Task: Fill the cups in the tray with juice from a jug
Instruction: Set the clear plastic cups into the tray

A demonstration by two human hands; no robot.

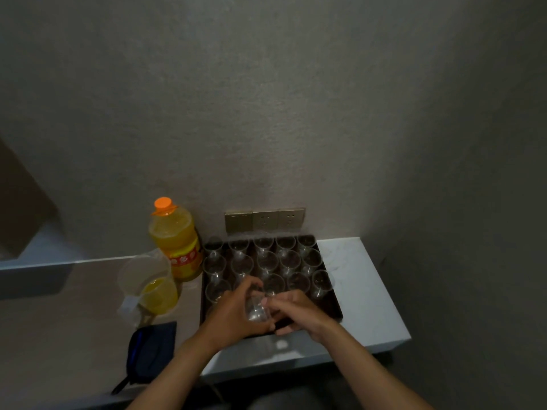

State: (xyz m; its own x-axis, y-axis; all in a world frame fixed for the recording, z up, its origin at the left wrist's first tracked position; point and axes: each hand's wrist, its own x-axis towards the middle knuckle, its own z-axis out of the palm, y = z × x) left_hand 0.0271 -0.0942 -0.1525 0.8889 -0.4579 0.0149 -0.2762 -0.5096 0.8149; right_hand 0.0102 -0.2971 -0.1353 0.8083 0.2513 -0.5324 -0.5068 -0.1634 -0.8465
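Head view, tray: a dark tray (331, 294) is seen on the white counter (364, 291) against the wall, with clear cups (268, 263) set upright in rows across it.
Head view, cups: no juice is seen in any cup in the tray; all appear empty.
Head view, left hand: the left hand (233, 309) is curled around a stack of clear cups (257, 306) held tilted over the near edge of the tray.
Head view, right hand: the right hand (296, 312) is placed at the stack's end, its fingertips (268, 301) pinching a cup there.
Head view, jug: a clear jug (151, 287) with some yellow juice at the bottom is seen just left of the tray, untouched.
Head view, bottle: a capped juice bottle (174, 244) stands behind the jug, beside the tray.
Progress: cups are judged to be in the course of being laid out; the near row looks unfinished, and all pouring is left to be done.
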